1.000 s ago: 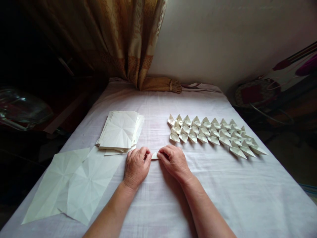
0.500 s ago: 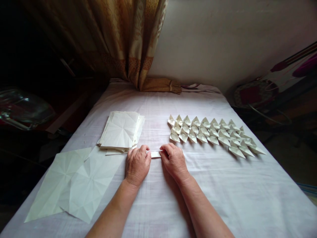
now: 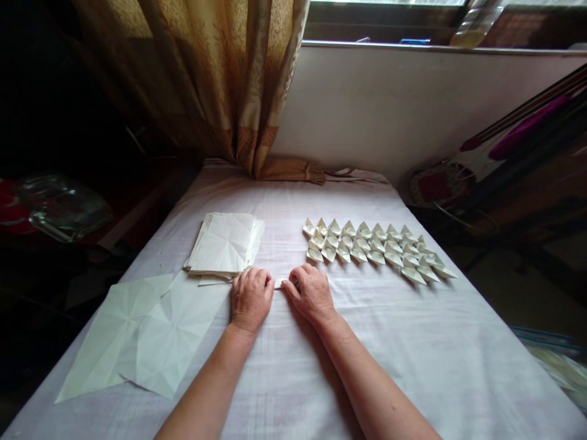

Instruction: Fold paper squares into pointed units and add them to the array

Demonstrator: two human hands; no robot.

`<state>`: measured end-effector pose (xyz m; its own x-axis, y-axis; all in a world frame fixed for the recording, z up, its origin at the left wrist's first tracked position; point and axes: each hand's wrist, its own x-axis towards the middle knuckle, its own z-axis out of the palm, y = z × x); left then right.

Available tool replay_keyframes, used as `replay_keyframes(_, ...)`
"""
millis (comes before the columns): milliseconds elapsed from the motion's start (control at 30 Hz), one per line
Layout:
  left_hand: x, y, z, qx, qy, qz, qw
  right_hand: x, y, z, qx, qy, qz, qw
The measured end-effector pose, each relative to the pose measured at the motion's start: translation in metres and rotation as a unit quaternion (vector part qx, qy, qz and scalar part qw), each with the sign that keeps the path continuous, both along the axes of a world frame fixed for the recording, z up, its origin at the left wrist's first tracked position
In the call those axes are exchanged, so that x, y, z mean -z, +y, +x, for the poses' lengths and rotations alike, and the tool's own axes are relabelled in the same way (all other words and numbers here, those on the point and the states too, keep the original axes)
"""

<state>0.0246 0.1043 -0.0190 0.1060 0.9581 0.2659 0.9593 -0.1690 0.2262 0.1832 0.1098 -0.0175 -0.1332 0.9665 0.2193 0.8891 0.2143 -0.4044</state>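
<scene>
Between my hands a narrow folded strip of white paper [image 3: 277, 285] shows, mostly covered by fingers. My left hand [image 3: 251, 299] is closed on its left end, fingers curled down near the cloth. My right hand [image 3: 310, 293] pinches the other end with thumb and fingers. Just beyond my left hand lies a stack of creased paper squares [image 3: 222, 244]. Two large creased sheets [image 3: 167, 339] overlap to the left of my left forearm. Past my right hand, rows of small folded paper boats [image 3: 367, 244] sit close together.
A pale cloth [image 3: 413, 354] covers the table. A gold patterned curtain [image 3: 247, 91] hangs at the far edge, its tasselled end on the cloth. A bottle [image 3: 477, 27] stands on the window ledge. At the left is a clear glass-like object [image 3: 64, 208].
My hands have come closer together, so less of the folded paper shows between them. The view has tilted up and now takes in the window ledge.
</scene>
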Motion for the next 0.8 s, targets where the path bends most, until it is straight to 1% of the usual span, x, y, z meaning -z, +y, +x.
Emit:
replay_keyframes(167,-0.002,-0.001,0.001,0.005,-0.008,0.000,1.000,-0.006,0.003,-0.004,0.017,-0.022,-0.039,0.999)
replay_keyframes(267,-0.004,-0.002,0.002,0.001,-0.007,-0.012,1.000,-0.008,0.005,-0.005,0.023,-0.035,-0.050,0.998)
replay_keyframes(333,-0.005,-0.001,0.003,-0.006,-0.003,-0.023,1.000,-0.007,0.006,-0.006,0.025,-0.034,-0.049,0.998)
replay_keyframes(500,-0.006,0.000,0.004,-0.011,-0.010,-0.044,0.999,-0.001,0.002,-0.005,0.038,0.007,-0.038,0.999)
replay_keyframes(800,-0.002,-0.003,0.007,-0.023,-0.018,-0.024,0.999,0.001,-0.012,-0.022,0.097,0.020,0.000,0.995)
